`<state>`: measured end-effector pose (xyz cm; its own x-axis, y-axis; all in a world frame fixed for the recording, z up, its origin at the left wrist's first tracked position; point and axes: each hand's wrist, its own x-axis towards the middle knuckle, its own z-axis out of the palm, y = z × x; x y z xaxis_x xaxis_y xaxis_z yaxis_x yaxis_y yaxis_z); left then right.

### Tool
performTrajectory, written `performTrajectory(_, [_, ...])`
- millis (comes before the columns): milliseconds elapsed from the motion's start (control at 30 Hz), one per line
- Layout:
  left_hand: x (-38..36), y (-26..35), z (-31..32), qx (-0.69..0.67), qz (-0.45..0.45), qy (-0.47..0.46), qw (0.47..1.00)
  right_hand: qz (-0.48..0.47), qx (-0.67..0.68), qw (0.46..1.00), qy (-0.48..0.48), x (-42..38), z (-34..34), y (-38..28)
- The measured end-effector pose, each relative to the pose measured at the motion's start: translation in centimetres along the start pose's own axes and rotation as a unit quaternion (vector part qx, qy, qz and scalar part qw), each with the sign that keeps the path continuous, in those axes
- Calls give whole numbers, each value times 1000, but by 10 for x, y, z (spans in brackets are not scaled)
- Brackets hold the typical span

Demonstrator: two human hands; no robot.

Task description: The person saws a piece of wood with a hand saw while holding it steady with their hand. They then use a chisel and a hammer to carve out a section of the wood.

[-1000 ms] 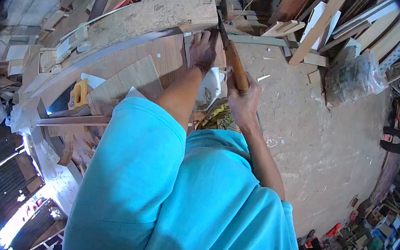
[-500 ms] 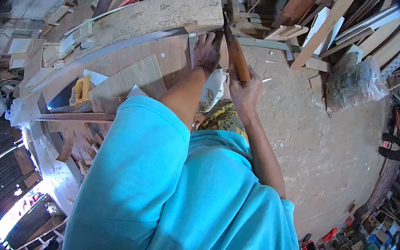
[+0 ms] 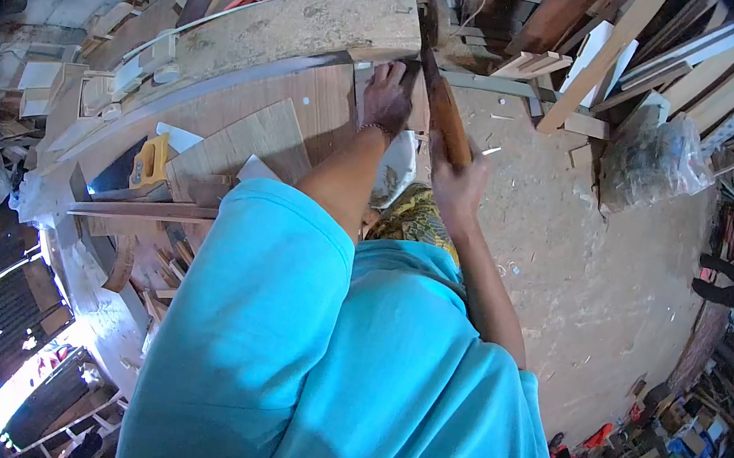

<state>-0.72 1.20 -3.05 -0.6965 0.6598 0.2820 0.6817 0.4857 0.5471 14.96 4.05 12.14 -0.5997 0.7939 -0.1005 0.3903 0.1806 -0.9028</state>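
My right hand (image 3: 461,184) is closed around the thick wooden handle (image 3: 452,128) of a long tool, whose narrow dark front part (image 3: 429,62) points away from me beside the bench end. Just left of it, my left hand (image 3: 386,97) rests at the bench's right end, its fingers bent down and pressed together near a dark edge. What those fingers hold is hidden. The two hands are apart. Under my left hand lies a brown wood panel (image 3: 332,98) on the bench.
A yellow-handled saw (image 3: 150,163) and a loose veneer sheet (image 3: 255,139) lie on the bench to the left. A thick plank (image 3: 300,22) runs along its far side. Leaning boards (image 3: 611,53) and a clear plastic bag (image 3: 664,163) stand at the right.
My right hand has moved slightly down with the tool and looks more blurred. The whole view has shifted a little; my left hand stays at the bench end.
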Motion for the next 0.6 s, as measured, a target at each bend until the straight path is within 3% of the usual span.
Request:
performTrajectory(67, [-2,-5,12,25,-1,25,999,1,21,1000,3,-4,6,11])
performTrajectory(133, [-2,13,-11,80,52,12,995,-1,42,999,17,-1,6,15])
performTrajectory(200, [-1,11,-7,59,21,10,998,8,-6,1000,13,12,11,13])
performTrajectory(333, [-1,18,-12,76,26,5,997,5,37,999,14,11,9,14])
performTrajectory(400, [-1,26,-20,-12,-13,32,999,2,21,1000,8,9,9,15])
performTrajectory(467, [-2,22,-17,-33,-51,-2,998,6,25,1000,6,7,10,13])
performTrajectory(600, [-3,7,2,14,-12,27,999,-14,16,999,28,8,18,11])
